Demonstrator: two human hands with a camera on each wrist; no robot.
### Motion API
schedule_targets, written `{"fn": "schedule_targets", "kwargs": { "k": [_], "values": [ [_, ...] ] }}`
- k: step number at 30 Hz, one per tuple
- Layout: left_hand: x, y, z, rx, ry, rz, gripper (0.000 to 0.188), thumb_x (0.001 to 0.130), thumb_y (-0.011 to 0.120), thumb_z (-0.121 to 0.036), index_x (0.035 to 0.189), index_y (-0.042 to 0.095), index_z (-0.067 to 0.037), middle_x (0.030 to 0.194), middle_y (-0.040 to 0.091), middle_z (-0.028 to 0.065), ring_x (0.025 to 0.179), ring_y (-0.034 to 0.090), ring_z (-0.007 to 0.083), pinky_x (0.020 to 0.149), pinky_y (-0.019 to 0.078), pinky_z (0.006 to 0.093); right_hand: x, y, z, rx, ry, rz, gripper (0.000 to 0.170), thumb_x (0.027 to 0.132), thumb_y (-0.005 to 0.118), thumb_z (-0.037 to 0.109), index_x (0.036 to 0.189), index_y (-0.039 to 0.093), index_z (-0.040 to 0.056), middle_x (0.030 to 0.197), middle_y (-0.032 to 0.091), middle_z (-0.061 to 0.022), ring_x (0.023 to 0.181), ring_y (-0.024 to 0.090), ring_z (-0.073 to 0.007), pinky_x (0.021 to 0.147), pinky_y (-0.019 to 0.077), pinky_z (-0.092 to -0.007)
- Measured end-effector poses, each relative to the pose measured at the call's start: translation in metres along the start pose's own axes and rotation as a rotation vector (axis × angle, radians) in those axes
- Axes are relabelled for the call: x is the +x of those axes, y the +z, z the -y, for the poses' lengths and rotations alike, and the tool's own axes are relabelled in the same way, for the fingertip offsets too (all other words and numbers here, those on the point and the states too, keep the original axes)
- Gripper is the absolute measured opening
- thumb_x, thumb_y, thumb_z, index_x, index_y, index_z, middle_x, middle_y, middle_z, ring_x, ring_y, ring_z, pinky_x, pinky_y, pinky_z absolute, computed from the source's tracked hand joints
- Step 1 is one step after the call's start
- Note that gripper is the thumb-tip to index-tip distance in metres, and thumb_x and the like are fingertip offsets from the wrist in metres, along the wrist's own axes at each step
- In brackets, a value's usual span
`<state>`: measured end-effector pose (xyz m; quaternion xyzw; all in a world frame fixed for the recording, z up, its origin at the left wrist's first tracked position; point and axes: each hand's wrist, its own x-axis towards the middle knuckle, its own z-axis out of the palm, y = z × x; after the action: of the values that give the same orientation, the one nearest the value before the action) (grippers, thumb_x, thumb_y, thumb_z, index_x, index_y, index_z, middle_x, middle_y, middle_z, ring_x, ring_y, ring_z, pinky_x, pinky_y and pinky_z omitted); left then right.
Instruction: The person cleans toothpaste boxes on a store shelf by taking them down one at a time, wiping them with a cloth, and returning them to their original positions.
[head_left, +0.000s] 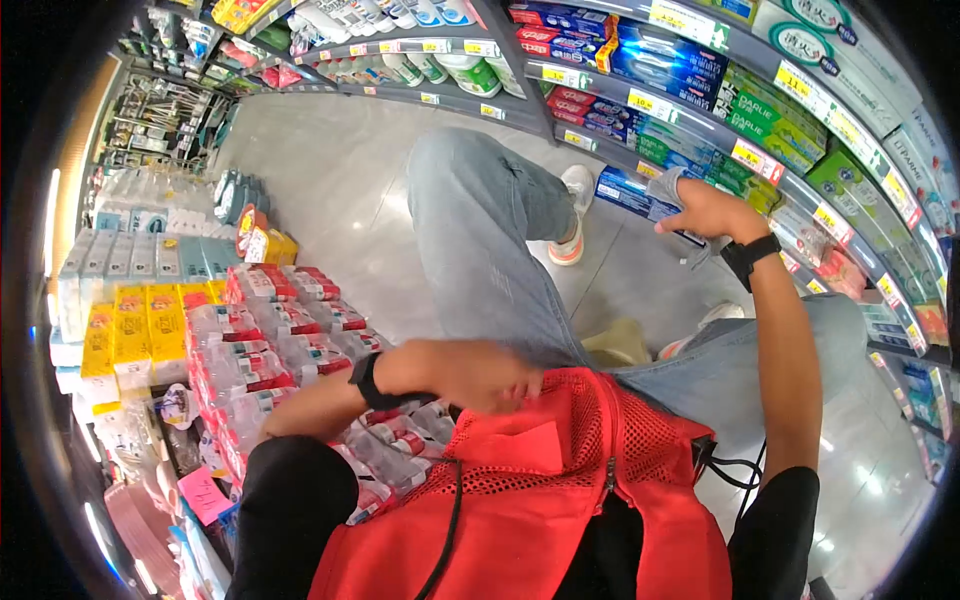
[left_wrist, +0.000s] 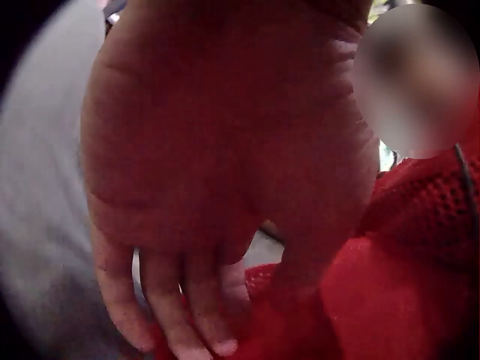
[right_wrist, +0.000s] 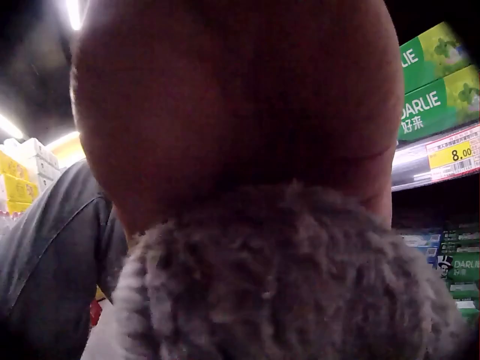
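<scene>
A grey fluffy cloth [right_wrist: 285, 277] is gripped in my right hand [head_left: 718, 212], bunched against the palm in the right wrist view. In the head view this hand is beside the lower shelf, where blue toothpaste boxes [head_left: 624, 190] lie just past the cloth. Green Darlie boxes [right_wrist: 435, 112] show above it in the right wrist view. My left hand [head_left: 475, 375], blurred in the head view, hangs over the front of the red mesh vest [head_left: 510, 440]. Its fingers [left_wrist: 199, 307] are loosely bent and hold nothing in the left wrist view.
Shelves [head_left: 690, 115] with price tags curve along the right side. Shrink-wrapped bottle packs [head_left: 265, 340] are stacked at the left, with yellow packages [head_left: 165, 325] beyond. My bent knee [head_left: 450, 180] rises over the tiled floor [head_left: 330, 150]. More shelves stand at the back.
</scene>
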<state>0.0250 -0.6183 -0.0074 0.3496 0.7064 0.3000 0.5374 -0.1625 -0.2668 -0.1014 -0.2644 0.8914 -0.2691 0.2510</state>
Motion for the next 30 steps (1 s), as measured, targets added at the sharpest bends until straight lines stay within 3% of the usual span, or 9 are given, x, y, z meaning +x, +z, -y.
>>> {"fn": "schedule_targets", "kwargs": {
  "k": [4, 6, 12, 19, 23, 25, 26, 27, 30],
  "values": [
    [0.032, -0.081, -0.005, 0.553, 0.023, -0.466, 0.021, 0.093, 0.061, -0.019, 0.110, 0.061, -0.007, 0.091, 0.069, 0.0128, 0.085, 0.067, 0.0314, 0.075, 0.0521, 0.0426, -0.017, -0.004, 0.002, 0.166, -0.076, -0.182, 0.062, 0.084, 0.079, 0.034, 0.130, 0.055, -0.0005, 0.120, 0.064, -0.0159, 0.104, 0.062, -0.0261, 0.092, 0.0487, -0.0367],
    [0.055, -0.127, -0.021, 0.463, 0.077, -0.608, 0.022, 0.094, 0.061, -0.020, 0.109, 0.060, -0.004, 0.086, 0.069, 0.0122, 0.079, 0.067, 0.0287, 0.073, 0.0525, 0.0408, -0.028, -0.022, 0.021, 0.297, 0.065, -0.186, 0.063, 0.085, 0.078, 0.039, 0.130, 0.056, 0.0003, 0.120, 0.066, -0.0171, 0.111, 0.061, -0.0265, 0.098, 0.0468, -0.0377],
    [0.142, -0.242, -0.082, 0.015, 0.299, -0.690, 0.019, 0.097, 0.061, -0.020, 0.105, 0.061, -0.002, 0.085, 0.070, 0.0067, 0.075, 0.067, 0.0134, 0.066, 0.0516, 0.0290, -0.058, -0.053, 0.050, 0.466, -0.005, -0.557, 0.054, 0.088, 0.077, 0.035, 0.124, 0.059, -0.0004, 0.106, 0.066, -0.0108, 0.096, 0.060, -0.0188, 0.089, 0.0493, -0.0345],
    [0.182, -0.230, -0.096, -0.363, 0.525, -0.957, 0.016, 0.093, 0.066, -0.015, 0.091, 0.065, 0.001, 0.080, 0.067, 0.0058, 0.067, 0.062, 0.0108, 0.060, 0.0496, 0.0261, -0.072, -0.071, 0.026, 0.368, 0.111, -0.740, 0.052, 0.085, 0.077, 0.046, 0.096, 0.065, -0.0034, 0.076, 0.064, -0.0119, 0.070, 0.057, -0.0169, 0.067, 0.0483, -0.0372],
    [0.186, -0.228, -0.084, -0.237, 0.542, -1.104, 0.013, 0.094, 0.069, -0.016, 0.101, 0.064, -0.005, 0.090, 0.065, 0.0020, 0.073, 0.059, 0.0086, 0.064, 0.0488, 0.0251, -0.075, -0.059, 0.016, 0.375, -0.032, -0.732, 0.048, 0.083, 0.078, 0.049, 0.086, 0.065, 0.0032, 0.064, 0.059, -0.0097, 0.058, 0.055, -0.0203, 0.056, 0.0441, -0.0401],
    [0.185, -0.228, -0.081, -0.167, 0.468, -1.200, 0.019, 0.094, 0.071, -0.016, 0.107, 0.062, -0.006, 0.091, 0.063, 0.0011, 0.072, 0.055, 0.0074, 0.063, 0.0451, 0.0237, -0.062, -0.051, 0.010, 0.331, -0.158, -0.772, 0.043, 0.084, 0.077, 0.043, 0.101, 0.067, 0.0051, 0.079, 0.067, -0.0181, 0.071, 0.064, -0.0311, 0.066, 0.0495, -0.0425],
    [0.191, -0.239, -0.065, -0.017, 0.475, -1.293, 0.022, 0.094, 0.071, -0.016, 0.110, 0.062, -0.005, 0.093, 0.064, 0.0021, 0.077, 0.057, 0.0094, 0.068, 0.0472, 0.0255, -0.067, -0.057, 0.021, 0.406, 0.000, -0.632, 0.048, 0.083, 0.077, 0.044, 0.112, 0.067, 0.0069, 0.092, 0.070, -0.0217, 0.084, 0.068, -0.0333, 0.074, 0.0519, -0.0429],
    [0.185, -0.241, -0.060, 0.017, 0.423, -1.285, 0.028, 0.093, 0.071, -0.015, 0.117, 0.060, -0.003, 0.103, 0.065, 0.0052, 0.090, 0.060, 0.0134, 0.080, 0.0490, 0.0281, -0.073, -0.057, 0.028, 0.256, -0.110, -0.778, 0.050, 0.082, 0.077, 0.047, 0.105, 0.068, 0.0038, 0.081, 0.068, -0.0207, 0.068, 0.066, -0.0308, 0.065, 0.0513, -0.0414],
    [0.182, -0.273, -0.022, 0.035, 0.402, -1.274, 0.040, 0.093, 0.071, -0.014, 0.128, 0.056, -0.002, 0.111, 0.060, 0.0068, 0.097, 0.056, 0.0164, 0.085, 0.0473, 0.0303, -0.053, -0.047, 0.021, 0.245, -0.224, -0.984, 0.052, 0.073, 0.081, 0.051, 0.089, 0.072, 0.0021, 0.078, 0.070, -0.0210, 0.075, 0.068, -0.0356, 0.067, 0.0529, -0.0461]
  ]
}}
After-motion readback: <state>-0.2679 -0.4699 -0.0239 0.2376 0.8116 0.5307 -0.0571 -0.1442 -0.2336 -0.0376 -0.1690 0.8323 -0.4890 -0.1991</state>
